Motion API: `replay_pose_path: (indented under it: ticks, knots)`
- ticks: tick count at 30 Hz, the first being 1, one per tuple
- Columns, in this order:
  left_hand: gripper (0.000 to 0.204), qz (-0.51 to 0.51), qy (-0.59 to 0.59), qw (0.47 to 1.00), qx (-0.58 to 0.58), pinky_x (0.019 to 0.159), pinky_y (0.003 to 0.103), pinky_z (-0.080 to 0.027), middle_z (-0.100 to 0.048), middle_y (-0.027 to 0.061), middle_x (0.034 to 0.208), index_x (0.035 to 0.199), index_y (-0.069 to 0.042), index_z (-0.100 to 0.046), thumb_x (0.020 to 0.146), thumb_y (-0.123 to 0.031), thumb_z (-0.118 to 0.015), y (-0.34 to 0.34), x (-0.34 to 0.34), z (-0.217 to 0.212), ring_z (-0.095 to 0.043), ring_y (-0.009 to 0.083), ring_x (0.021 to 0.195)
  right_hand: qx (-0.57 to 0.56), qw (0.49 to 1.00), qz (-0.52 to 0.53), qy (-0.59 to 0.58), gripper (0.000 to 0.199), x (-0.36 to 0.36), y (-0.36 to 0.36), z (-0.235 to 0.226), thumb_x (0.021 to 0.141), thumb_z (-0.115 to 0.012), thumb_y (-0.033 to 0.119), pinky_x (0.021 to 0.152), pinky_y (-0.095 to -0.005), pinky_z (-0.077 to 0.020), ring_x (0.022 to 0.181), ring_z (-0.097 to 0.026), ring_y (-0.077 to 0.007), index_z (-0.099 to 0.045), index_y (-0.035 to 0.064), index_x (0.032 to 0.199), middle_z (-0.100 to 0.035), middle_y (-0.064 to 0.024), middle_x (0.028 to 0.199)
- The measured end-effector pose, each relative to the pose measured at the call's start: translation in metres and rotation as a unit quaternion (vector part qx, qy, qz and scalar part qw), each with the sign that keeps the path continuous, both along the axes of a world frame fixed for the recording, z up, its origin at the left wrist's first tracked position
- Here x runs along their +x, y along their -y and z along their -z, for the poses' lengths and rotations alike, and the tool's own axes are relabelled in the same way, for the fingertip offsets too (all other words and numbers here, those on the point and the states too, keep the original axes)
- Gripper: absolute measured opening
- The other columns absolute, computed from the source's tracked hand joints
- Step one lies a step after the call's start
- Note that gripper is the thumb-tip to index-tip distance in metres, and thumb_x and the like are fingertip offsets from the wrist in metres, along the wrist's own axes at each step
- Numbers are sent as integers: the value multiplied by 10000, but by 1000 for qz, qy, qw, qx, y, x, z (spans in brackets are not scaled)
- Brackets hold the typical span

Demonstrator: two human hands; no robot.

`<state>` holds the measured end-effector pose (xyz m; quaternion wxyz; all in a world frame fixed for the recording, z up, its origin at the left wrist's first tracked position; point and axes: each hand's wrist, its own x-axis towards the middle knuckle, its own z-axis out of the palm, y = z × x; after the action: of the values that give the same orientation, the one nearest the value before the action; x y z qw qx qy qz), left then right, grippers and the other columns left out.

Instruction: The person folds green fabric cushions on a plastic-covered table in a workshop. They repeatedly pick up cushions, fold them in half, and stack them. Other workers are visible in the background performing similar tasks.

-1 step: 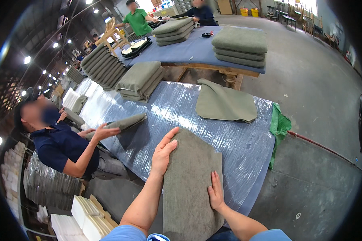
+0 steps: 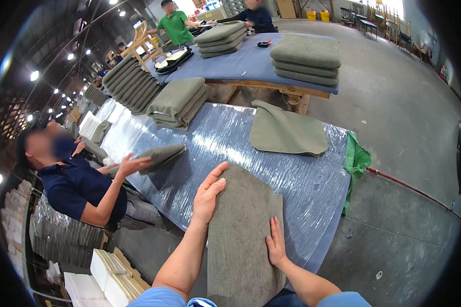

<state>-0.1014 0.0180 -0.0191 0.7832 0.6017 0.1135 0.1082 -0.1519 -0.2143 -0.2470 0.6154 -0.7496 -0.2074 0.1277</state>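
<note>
A grey-green fabric seat cushion [image 2: 243,240] stretches from the lower edge of the picture out over the plastic-wrapped table [image 2: 307,204]. My left hand [image 2: 208,197] grips its far left edge, thumb and fingers at the corner. Against the cushion's right side rests my right hand [image 2: 276,243], its palm flat and its fingers stretched out. The cushion's underside is hidden. Beyond it on the table lies a loose grey-green fabric cover [image 2: 288,130], with one corner folded up.
At left a co-worker [image 2: 87,187] handles another grey-green cushion [image 2: 161,157]. Folded covers [image 2: 176,102] and a tall cushion stack [image 2: 130,87] stand farther back. A blue table [image 2: 246,64] bears more cushions [image 2: 306,59]. Green plastic [image 2: 357,153] hangs at the right corner; white foam pads [image 2: 112,279] sit lower left.
The co-worker's hand at left has shifted slightly upward over the cushion there. My hands and my cushion stay in place.
</note>
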Motion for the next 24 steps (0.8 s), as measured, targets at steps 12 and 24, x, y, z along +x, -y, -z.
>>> replay_pose_path:
  ticks: [12, 24]
  knots:
    - [507, 3, -5, 1000, -21, 1061, 283, -476, -629, 54, 1433, 1539, -22, -531, 1042, -102, -591, -2, 3, 3, -616, 122, 1222, -59, 998, 33, -21, 719, 43, 2, 55, 1080, -451, 327, 1307, -432, -158, 1631, -165, -351, -202, 33, 1686, -182, -218, 1754]
    - [935, -78, -105, 967, 220, 1218, 402, -334, -335, 213, 1677, 1706, -54, -112, 1016, -239, -715, 6, -45, -3, -361, 304, 1535, -152, 983, 77, -65, 641, 51, 18, 33, 1110, -436, 386, 1281, -386, -259, 1567, -335, -350, -379, -23, 1600, -392, -248, 1650]
